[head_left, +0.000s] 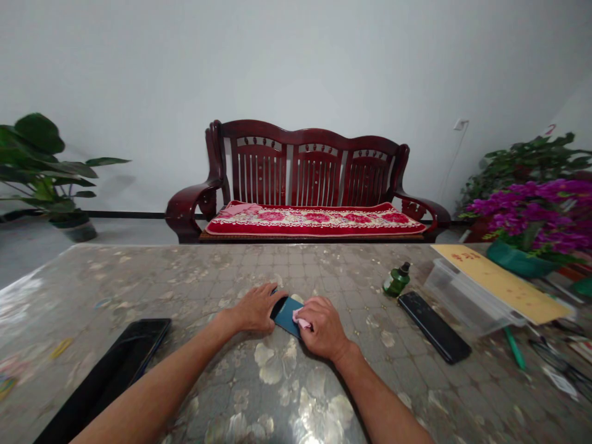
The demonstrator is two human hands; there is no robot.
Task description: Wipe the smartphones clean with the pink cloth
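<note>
A flat blue phone (pixel 287 315) with a dark end lies on the table at the middle of the view, slanting down to the right. My left hand (pixel 259 308) grips its far left end, thumb on the near edge and fingers on the far one. In my right hand (pixel 322 327) is a small pale pink cloth (pixel 301 319), bunched under curled fingers and pressed on the phone's right part. That hand covers the phone's right end and most of the cloth.
Right of my hands are a green bottle (pixel 396 280), a black phone (pixel 435 327) and a clear plastic box (pixel 467 300) under a yellow envelope (pixel 502 280). A black tablet-like object (pixel 124 354) lies left. Purple flowers (pixel 536 213) stand right; a wooden bench (pixel 300 166) is behind the table.
</note>
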